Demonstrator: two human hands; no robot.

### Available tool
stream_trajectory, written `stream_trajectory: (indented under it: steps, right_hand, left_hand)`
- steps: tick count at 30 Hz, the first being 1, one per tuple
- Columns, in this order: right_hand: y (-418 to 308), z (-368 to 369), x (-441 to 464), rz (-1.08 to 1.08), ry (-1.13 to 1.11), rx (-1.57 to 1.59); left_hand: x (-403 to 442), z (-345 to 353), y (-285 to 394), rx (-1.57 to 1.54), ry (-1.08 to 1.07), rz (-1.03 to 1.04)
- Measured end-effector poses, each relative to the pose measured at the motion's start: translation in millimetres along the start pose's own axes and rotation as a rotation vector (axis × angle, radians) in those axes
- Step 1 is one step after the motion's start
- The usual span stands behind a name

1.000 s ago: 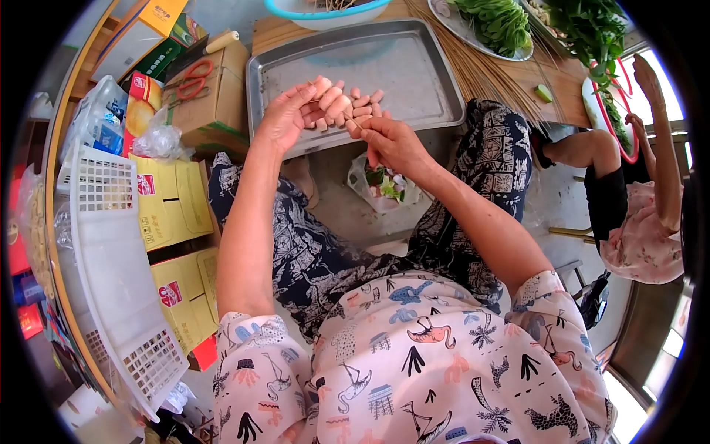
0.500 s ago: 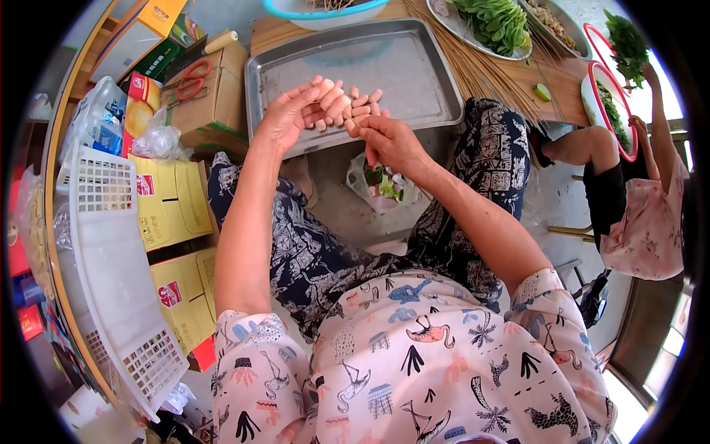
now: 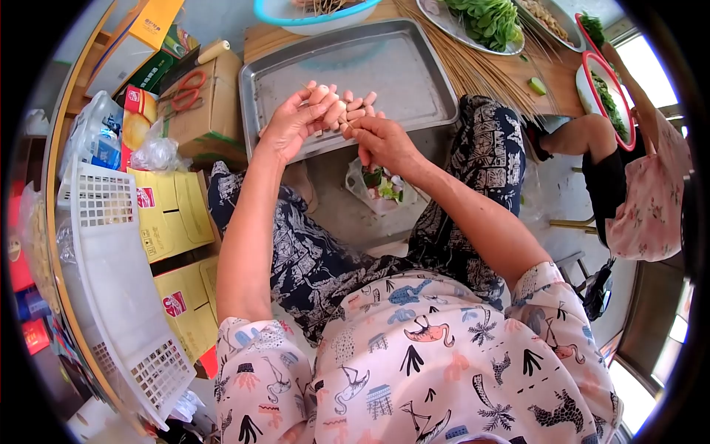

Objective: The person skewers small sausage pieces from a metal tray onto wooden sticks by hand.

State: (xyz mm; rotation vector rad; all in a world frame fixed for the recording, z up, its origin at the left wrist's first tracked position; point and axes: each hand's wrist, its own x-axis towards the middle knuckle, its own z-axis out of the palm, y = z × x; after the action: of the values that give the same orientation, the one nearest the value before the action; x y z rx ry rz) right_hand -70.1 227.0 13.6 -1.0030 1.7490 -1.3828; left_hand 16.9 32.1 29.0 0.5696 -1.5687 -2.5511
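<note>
Over the near edge of a metal tray (image 3: 384, 44), my left hand (image 3: 290, 124) is closed with its fingertips on a small pink sausage (image 3: 319, 94). More short sausages (image 3: 356, 104) sit in a cluster between my two hands, at the tray's near rim. My right hand (image 3: 390, 146) pinches a thin bamboo skewer beside the cluster; its thumb and forefinger are pressed together. Part of the skewer shows at the sausages, and the rest is hidden by my fingers.
Loose bamboo skewers (image 3: 466, 66) lie right of the tray, near a plate of leafy greens (image 3: 484, 22) and a lime piece (image 3: 537, 86). Left stand a cardboard box (image 3: 214, 111) with scissors (image 3: 190, 90) and a white basket (image 3: 118, 259). Another person (image 3: 643, 200) sits at right by a red-rimmed bowl (image 3: 629, 133).
My hands stay close together at the sausages, with slight finger movement. The other person's raised bunch of greens has shifted up and left, and their arm has moved.
</note>
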Motion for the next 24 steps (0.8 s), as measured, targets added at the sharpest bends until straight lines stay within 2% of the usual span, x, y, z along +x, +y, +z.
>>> stream_trajectory:
  steps: [7,24]
  right_hand:
    - [-10.5,-1.5,-2.2,0.049,0.007,0.046]
    - [-1.5,0.5,2.0,0.006,0.011,-0.004]
  left_hand:
    - [-4.1,6.8,4.0,0.002,-0.015,-0.02]
    - [-1.0,6.5,1.0,0.032,-0.127,-0.053]
